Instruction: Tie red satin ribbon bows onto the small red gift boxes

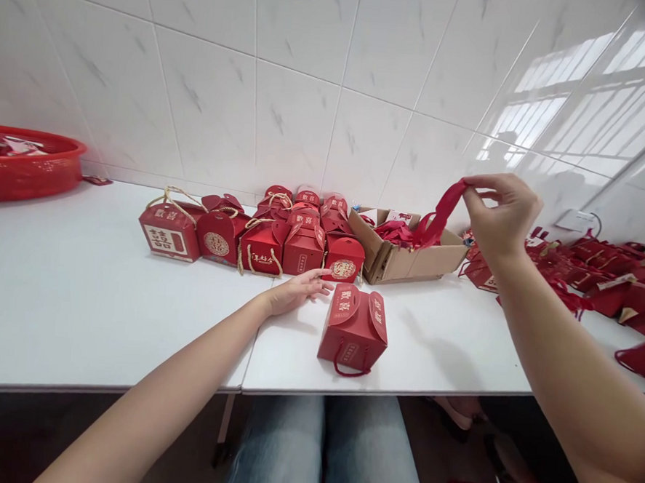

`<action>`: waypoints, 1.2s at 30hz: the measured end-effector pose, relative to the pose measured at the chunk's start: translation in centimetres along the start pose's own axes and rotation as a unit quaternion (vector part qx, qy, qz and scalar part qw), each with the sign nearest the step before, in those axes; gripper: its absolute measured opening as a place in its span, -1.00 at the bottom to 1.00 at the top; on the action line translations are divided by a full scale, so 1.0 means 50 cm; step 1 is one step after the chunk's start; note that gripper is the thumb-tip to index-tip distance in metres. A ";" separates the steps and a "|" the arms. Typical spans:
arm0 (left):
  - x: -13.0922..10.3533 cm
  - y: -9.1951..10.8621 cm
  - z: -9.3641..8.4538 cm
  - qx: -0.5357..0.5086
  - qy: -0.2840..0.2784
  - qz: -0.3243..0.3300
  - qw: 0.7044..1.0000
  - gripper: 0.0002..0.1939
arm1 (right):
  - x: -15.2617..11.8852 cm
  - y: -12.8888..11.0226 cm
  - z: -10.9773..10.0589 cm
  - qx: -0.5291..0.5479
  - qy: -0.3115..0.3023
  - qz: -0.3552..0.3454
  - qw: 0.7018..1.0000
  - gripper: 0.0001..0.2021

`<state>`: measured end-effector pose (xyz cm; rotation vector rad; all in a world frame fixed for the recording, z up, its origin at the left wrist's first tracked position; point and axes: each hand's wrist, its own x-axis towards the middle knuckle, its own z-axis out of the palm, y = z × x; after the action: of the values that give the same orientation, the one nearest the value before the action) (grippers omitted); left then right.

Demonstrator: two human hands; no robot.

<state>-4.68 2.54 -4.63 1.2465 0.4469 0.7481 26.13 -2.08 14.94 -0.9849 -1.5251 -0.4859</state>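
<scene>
My right hand [502, 209] pinches the end of a red ribbon [443, 209] and holds it up above an open cardboard box [422, 266]. The ribbon's lower part trails down into the heap of red ribbons [394, 231] in that box. On the white table, my left hand [300, 291] rests with fingers stretched out, holding nothing. Just right of its fingertips stands a closed red gift box [353, 331] with gold lettering and a red cord handle hanging at its front. Behind my left hand is a cluster of red gift boxes [303, 244], some with twisted gold cords.
A red plastic basket [59, 171] with small packets stands at the far left. Many red boxes and pieces [615, 278] lie piled at the right. The tiled wall [299, 87] closes off the table's back. The table's front edge [302, 392] lies above my knees.
</scene>
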 end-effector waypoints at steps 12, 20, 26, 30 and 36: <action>0.000 0.005 0.005 0.024 -0.013 -0.001 1.000 -0.43 | 0.018 -0.019 -0.026 0.082 -0.186 0.332 0.921 -0.85; 0.002 0.004 0.002 0.027 -0.027 0.004 0.999 -0.47 | -0.086 0.078 -0.034 -0.129 -0.103 0.185 0.969 -0.78; 0.002 0.008 0.007 0.021 -0.022 0.002 1.000 -0.46 | -0.210 0.150 -0.054 -0.135 -0.232 0.321 0.908 -0.78; 0.002 0.011 0.009 0.026 -0.014 -0.002 1.000 -0.44 | -0.229 0.136 -0.092 0.113 -0.218 0.480 0.842 -0.65; 0.001 0.012 0.008 0.051 -0.011 0.002 0.999 -0.42 | -0.231 0.092 -0.134 0.276 -0.064 0.482 0.829 -0.57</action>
<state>-4.54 2.39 -3.97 1.3502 0.4683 0.7221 33.18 -8.27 4.38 -1.1680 -0.9813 0.7223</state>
